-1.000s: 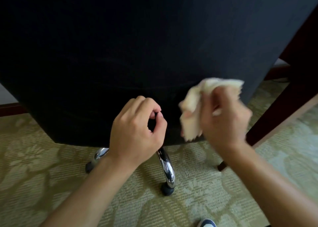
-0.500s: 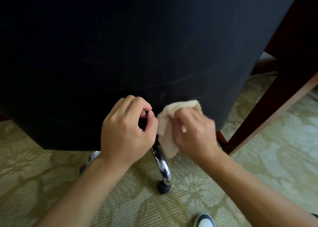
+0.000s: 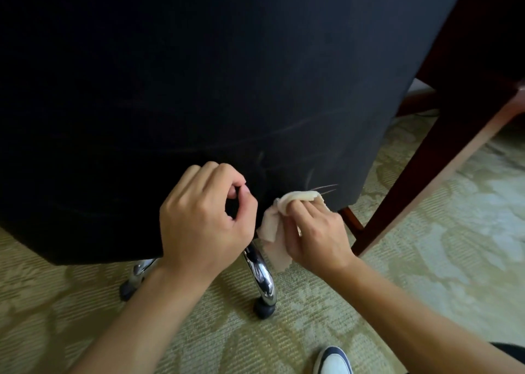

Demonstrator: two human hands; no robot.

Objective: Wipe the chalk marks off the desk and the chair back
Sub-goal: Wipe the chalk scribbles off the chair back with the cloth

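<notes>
Green patterned carpet (image 3: pixel 426 231) with a pale leaf design covers the floor under a black fabric chair back (image 3: pixel 199 75), which fills most of the view. At its lower right edge the right hand (image 3: pixel 315 237) grips a cream cloth (image 3: pixel 298 196), fingers curled round the bunched top, which it presses against the dark fabric; the loose end of the cloth hangs down beside the palm. Just above the cloth, thin white chalk marks (image 3: pixel 324 187) streak the fabric, and fainter smears curve across the weave higher up and to the left.

Just left of the cloth, the left hand (image 3: pixel 204 217) is curled in front of the lower part of the chair back, thumb tip meeting forefinger; whether this grip pinches the fabric or holds nothing I cannot tell.

Below the two hands a shiny chrome chair leg (image 3: pixel 260 274) curves down to a black caster (image 3: pixel 264 308) on the carpet, and a second caster sits further left, partly hidden by the left forearm. To the right, a dark reddish wooden leg (image 3: pixel 412 192) of the counter slants down to the floor, well clear of the cloth. A white shoe (image 3: pixel 333 362) with a navy rim shows at the bottom edge.
</notes>
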